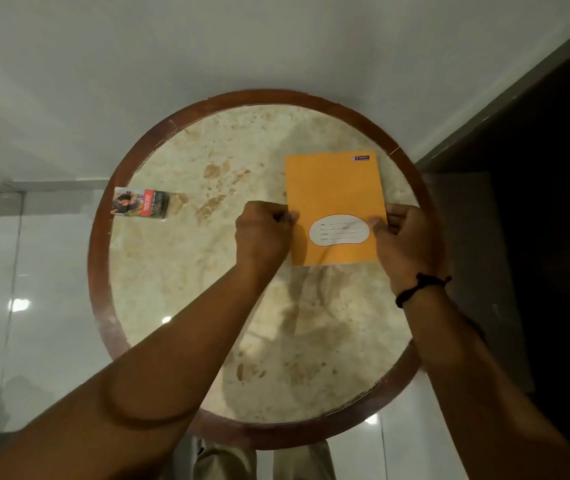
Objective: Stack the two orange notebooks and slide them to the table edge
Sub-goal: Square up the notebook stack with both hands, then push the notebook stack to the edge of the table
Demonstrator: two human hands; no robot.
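An orange notebook with a white label oval lies on the right half of a round marble table. Only one orange cover shows; whether a second notebook lies under it I cannot tell. My left hand pinches the notebook's left edge, fingers curled. At the right edge, my right hand grips it with the thumb on the cover; a black band circles that wrist. The notebook's right side sits close to the table's wooden rim.
A small printed box lies at the table's left side near the rim. A white wall stands behind the table, a dark area lies to the right, and glossy floor tiles spread to the left.
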